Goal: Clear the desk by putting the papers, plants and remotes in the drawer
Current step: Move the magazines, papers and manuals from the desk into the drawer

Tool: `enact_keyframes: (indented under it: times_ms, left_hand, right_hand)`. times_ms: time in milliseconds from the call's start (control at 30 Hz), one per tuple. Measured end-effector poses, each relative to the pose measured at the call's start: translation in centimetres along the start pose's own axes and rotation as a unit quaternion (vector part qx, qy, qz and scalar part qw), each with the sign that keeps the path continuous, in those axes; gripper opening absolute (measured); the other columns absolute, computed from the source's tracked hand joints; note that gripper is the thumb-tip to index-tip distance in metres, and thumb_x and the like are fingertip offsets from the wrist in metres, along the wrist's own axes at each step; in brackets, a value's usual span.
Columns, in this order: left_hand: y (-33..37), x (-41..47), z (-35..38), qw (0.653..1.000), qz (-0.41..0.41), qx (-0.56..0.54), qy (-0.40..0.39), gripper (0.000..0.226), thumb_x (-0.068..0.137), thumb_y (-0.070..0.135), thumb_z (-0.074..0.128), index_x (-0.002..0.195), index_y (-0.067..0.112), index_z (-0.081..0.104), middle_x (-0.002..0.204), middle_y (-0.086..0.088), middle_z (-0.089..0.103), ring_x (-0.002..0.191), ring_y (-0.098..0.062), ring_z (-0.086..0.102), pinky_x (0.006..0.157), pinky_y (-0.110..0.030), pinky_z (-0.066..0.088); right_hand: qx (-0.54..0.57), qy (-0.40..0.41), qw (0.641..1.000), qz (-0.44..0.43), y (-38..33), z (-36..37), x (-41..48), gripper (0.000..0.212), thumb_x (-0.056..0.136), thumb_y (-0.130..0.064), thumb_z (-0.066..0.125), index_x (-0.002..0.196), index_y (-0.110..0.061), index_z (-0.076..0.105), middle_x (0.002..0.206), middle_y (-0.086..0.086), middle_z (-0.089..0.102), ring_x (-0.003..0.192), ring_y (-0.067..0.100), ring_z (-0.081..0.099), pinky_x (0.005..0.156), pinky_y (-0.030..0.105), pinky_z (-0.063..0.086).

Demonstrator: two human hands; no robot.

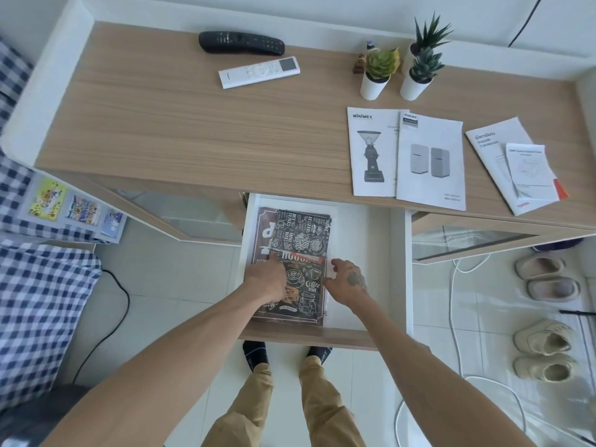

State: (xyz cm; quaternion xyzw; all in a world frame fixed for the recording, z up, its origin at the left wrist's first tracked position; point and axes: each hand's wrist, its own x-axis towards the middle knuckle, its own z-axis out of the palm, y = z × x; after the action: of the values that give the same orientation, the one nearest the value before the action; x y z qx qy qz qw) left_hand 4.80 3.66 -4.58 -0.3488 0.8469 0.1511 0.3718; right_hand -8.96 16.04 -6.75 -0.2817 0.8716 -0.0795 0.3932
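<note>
Both hands sit in the open drawer (400, 253): the left hand (266, 280) presses flat on dark printed sheets (300, 253), and the right hand (346, 285), fingers loosely spread, touches their edge, gripping nothing. The 4 manuals (430, 159) on the desk (193, 124) look light and floppy, best slid to the edge and pinched. The 3 potted plants (375, 82) and 2 remotes (259, 72) at the back look rigid, best gripped around the body.

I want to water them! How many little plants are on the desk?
3. All stand in white pots at the desk's back right: the pale green plant on the left, the dark plant beside it, the tall spiky plant behind. None looks hidden.
</note>
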Motion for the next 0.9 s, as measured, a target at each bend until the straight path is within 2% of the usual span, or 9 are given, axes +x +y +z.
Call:
enact_keyframes:
  times_ms: [67, 167, 233, 333, 433, 600, 733, 833, 900]
  left_hand:
    - [-0.3, -0.4, -1.1, 1.000, 0.017, -0.018, 0.019, 0.032, 0.087, 0.019, 0.064, 0.116, 0.004, 0.062, 0.090, -0.002, 0.062, 0.073, -0.021, 0.062, 0.058, -0.030, 0.050]
    - [-0.7, -1.4, -3.1, 0.997, 0.030, -0.047, 0.062, 0.010, 0.090, 0.017, 0.062, 0.088, 0.008, 0.063, 0.070, 0.001, 0.056, 0.060, -0.015, 0.059, 0.051, -0.027, 0.047]
    - [-0.8, -2.4, -5.0, 0.994, 0.036, -0.054, 0.091, 0.013, 0.093, 0.021, 0.061, 0.084, 0.010, 0.061, 0.068, 0.003, 0.056, 0.056, -0.011, 0.056, 0.047, -0.026, 0.040]
    - [-0.8, -3.5, -7.8, 0.989, 0.045, -0.068, 0.127, 0.021, 0.096, 0.029, 0.057, 0.087, 0.010, 0.062, 0.075, 0.002, 0.060, 0.058, -0.013, 0.059, 0.051, -0.028, 0.045]
    - [-0.7, -4.4, -10.9, 0.981, 0.052, -0.084, 0.165, 0.021, 0.097, 0.030, 0.054, 0.093, 0.011, 0.063, 0.085, -0.001, 0.064, 0.071, -0.018, 0.064, 0.061, -0.033, 0.054]
    - [0.9, -4.5, -14.7, 0.970, 0.067, -0.113, 0.205, 0.025, 0.097, 0.030, 0.055, 0.110, 0.011, 0.065, 0.107, -0.005, 0.068, 0.091, -0.024, 0.066, 0.075, -0.037, 0.056]
    - [2.9, -3.0, -17.4, 0.956, 0.057, -0.171, 0.233, 0.019, 0.096, 0.026, 0.055, 0.094, 0.012, 0.068, 0.095, -0.003, 0.071, 0.081, -0.020, 0.066, 0.068, -0.034, 0.054]
    - [4.6, -1.6, -19.0, 0.949, 0.045, -0.200, 0.240, 0.020, 0.095, 0.030, 0.055, 0.087, 0.013, 0.064, 0.086, -0.001, 0.068, 0.072, -0.017, 0.061, 0.060, -0.031, 0.049]
    - [5.9, -0.5, -19.9, 0.946, 0.042, -0.217, 0.238, 0.024, 0.094, 0.033, 0.056, 0.080, 0.013, 0.058, 0.079, -0.001, 0.065, 0.071, -0.020, 0.061, 0.062, -0.034, 0.053]
  right_hand:
    - [-0.001, -0.009, 1.000, -0.004, 0.1, -1.4, -0.6, 0.059, 0.088, -0.035, 0.063, 0.140, -0.013, 0.047, 0.139, 0.009, 0.054, 0.125, 0.027, 0.052, 0.101, 0.037, 0.043]
    - [0.000, -0.002, 1.000, -0.015, 0.1, -3.8, -1.9, 0.054, 0.088, -0.032, 0.063, 0.137, -0.015, 0.050, 0.138, 0.008, 0.055, 0.126, 0.026, 0.050, 0.103, 0.036, 0.041]
    - [-0.004, 0.014, 1.000, -0.015, 0.0, -5.8, -3.1, 0.051, 0.089, -0.032, 0.063, 0.135, -0.015, 0.051, 0.136, 0.007, 0.056, 0.126, 0.026, 0.049, 0.104, 0.036, 0.040]
    - [-0.011, 0.032, 0.999, -0.013, 0.1, -8.3, -4.5, 0.048, 0.090, -0.034, 0.061, 0.134, -0.016, 0.052, 0.135, 0.004, 0.057, 0.126, 0.023, 0.050, 0.104, 0.035, 0.042]
    - [0.003, 0.069, 0.998, -0.007, 0.2, -11.1, -5.6, 0.044, 0.090, -0.033, 0.062, 0.131, -0.017, 0.055, 0.130, 0.003, 0.060, 0.121, 0.022, 0.052, 0.100, 0.034, 0.042]
    - [0.031, 0.115, 0.993, 0.002, 1.2, -15.4, -6.0, 0.042, 0.089, -0.034, 0.064, 0.128, -0.018, 0.058, 0.125, 0.001, 0.062, 0.121, 0.021, 0.051, 0.099, 0.030, 0.039]
    - [0.049, 0.144, 0.988, 0.002, 1.8, -19.2, -4.1, 0.037, 0.088, -0.031, 0.065, 0.122, -0.017, 0.061, 0.117, 0.001, 0.065, 0.119, 0.022, 0.052, 0.097, 0.029, 0.038]
    - [0.071, 0.163, 0.984, -0.001, 2.0, -21.7, -2.1, 0.037, 0.086, -0.027, 0.064, 0.121, -0.016, 0.061, 0.115, 0.002, 0.065, 0.114, 0.023, 0.056, 0.096, 0.033, 0.043]
    - [0.087, 0.168, 0.982, 0.009, 2.3, -23.2, -0.9, 0.039, 0.087, -0.027, 0.064, 0.123, -0.015, 0.058, 0.116, 0.003, 0.062, 0.114, 0.023, 0.055, 0.092, 0.033, 0.044]
